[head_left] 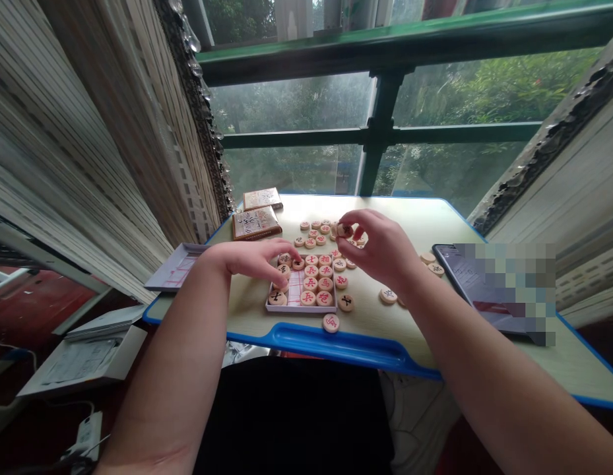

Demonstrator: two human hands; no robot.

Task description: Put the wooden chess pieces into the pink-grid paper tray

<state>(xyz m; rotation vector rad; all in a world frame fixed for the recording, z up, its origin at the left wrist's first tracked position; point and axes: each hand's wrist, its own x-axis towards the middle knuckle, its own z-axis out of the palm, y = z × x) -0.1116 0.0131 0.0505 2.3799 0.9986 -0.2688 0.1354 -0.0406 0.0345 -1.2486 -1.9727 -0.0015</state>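
A shallow white box [302,309] on the table holds rows of round wooden Chinese chess pieces, some with red and some with black characters. Over the box's left side, my left hand [257,257] is spread, its fingertips at or just above the pieces there; exact contact is unclear. Between the thumb and fingers of my right hand [375,241] is a Chinese chess piece [344,230], raised above loose pieces beyond the box. Part of that loose group is hidden behind the hand. One red-marked piece [330,322] lies in front of the box.
Two small decorated boxes [257,223] lie at the back left. A box lid [175,267] rests on the left edge, and a phone or tablet [464,277] stands at the right. The table's front has a blue groove [336,340]. Several loose pieces lie near my right forearm.
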